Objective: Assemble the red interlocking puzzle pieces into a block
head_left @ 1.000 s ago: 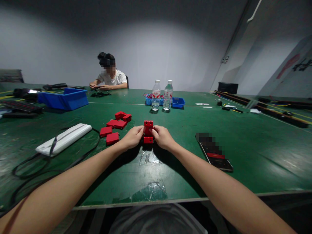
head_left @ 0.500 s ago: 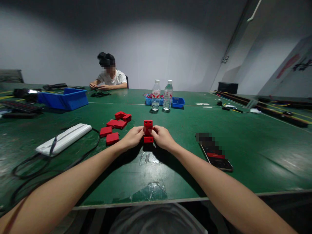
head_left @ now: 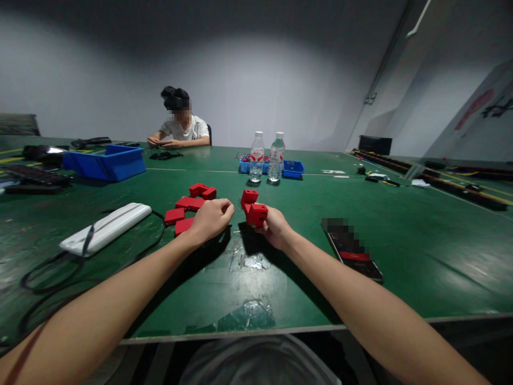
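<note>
My right hand (head_left: 274,227) is closed on a red block assembly (head_left: 255,209), which it holds tilted above the green table (head_left: 296,203). My left hand (head_left: 214,216) is apart from that assembly, its fingers curled together; whether anything small is between them is hidden. Beside and behind my left hand lie several loose red blocks: a flat one (head_left: 174,216), one partly covered by the hand (head_left: 183,226), a longer one (head_left: 189,203) and a notched pair (head_left: 202,190) farthest back.
A white power bank (head_left: 106,230) with black cables lies left, a phone (head_left: 352,251) right. Two water bottles (head_left: 256,158) stand beyond, by small blue trays (head_left: 293,169). A blue bin (head_left: 106,163) sits back left. A person (head_left: 182,125) sits across the table.
My left hand has let go of the red assembly and moved left toward the loose blocks. The assembly has turned and tilted in my right hand.
</note>
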A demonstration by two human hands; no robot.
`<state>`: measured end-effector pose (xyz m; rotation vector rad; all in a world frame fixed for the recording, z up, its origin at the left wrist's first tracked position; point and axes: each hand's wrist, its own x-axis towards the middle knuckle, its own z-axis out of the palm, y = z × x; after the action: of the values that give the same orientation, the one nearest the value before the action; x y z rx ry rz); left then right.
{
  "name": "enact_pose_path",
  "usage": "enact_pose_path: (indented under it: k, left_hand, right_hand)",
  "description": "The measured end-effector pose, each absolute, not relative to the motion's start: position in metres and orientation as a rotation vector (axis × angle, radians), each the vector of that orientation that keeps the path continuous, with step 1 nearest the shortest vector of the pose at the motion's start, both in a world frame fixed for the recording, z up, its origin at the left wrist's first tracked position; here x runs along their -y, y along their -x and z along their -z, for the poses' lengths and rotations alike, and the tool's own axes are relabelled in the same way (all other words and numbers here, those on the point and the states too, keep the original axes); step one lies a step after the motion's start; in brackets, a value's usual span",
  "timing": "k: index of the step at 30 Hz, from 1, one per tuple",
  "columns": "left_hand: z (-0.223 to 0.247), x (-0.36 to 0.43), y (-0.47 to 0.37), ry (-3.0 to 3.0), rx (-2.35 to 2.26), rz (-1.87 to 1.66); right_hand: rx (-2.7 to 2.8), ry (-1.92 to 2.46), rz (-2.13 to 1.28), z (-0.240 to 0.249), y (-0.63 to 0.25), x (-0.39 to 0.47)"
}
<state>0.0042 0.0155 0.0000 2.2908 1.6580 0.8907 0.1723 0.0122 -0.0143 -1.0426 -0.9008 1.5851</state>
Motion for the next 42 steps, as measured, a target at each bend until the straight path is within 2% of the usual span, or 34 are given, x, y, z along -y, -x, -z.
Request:
enact_pose_path:
  k: [6,10,14,19,25,29,35,42]
  left_hand:
    - [-0.018,-0.011,0.012,-2.629,-2.213,-0.302]
    - [-0.034,-0.011,0.027,-2.382,-2.343,0.064]
    - [-0.043,-0.009,0.036,-2.174,-2.432,0.169]
    - [-0.039,-0.006,0.034,-2.225,-2.355,0.297]
    - [-0.023,-0.004,0.018,-2.416,-2.227,0.164]
    - [-0.011,0.000,0.005,-2.556,-1.993,-0.028]
    - [-0.002,0.002,-0.003,-2.652,-1.875,-0.274]
    - [-0.008,0.005,-0.004,-2.519,-2.069,-0.212]
  right_hand:
    - [0.741,0.980,-1.733,0.006,-0.173,-0.008]
    - [0.701,0.913,-1.822,0.002,-0.175,-0.007]
    - [0.723,0.892,-1.805,0.002,-0.175,-0.007]
    - [0.756,0.878,-1.826,0.002,-0.175,-0.007]
    - [0.748,0.869,-1.812,0.004,-0.174,-0.009]
    - [0.695,0.716,-1.856,0.001,-0.178,-0.007]
    - [0.658,0.518,-1.908,-0.013,-0.183,0.003]
    - [0.703,0.539,-1.897,-0.014,-0.181,0.004]
